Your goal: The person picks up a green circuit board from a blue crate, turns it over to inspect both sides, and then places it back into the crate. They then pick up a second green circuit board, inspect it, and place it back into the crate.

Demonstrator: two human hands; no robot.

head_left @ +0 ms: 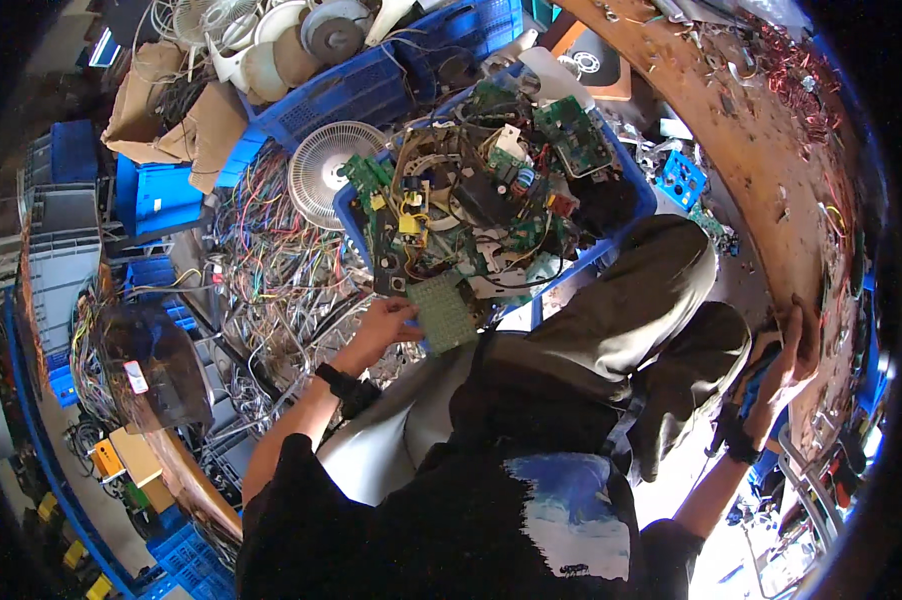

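Note:
My left hand is closed on the left edge of a flat green circuit board, the fingers and thumb pinching it. The board is held just above my lap, at the near side of a blue bin. Heaped in that bin are circuit boards, wires and small parts, among them a yellow component. Far to the right, my right hand lies against the edge of a curved wooden tabletop. Its fingers are stretched out and seem to hold nothing.
Left of the bin, a white round fan grille leans over a heap of coloured wires. Behind are a blue crate with fan parts and a torn cardboard box. A blue perforated piece lies right of the bin.

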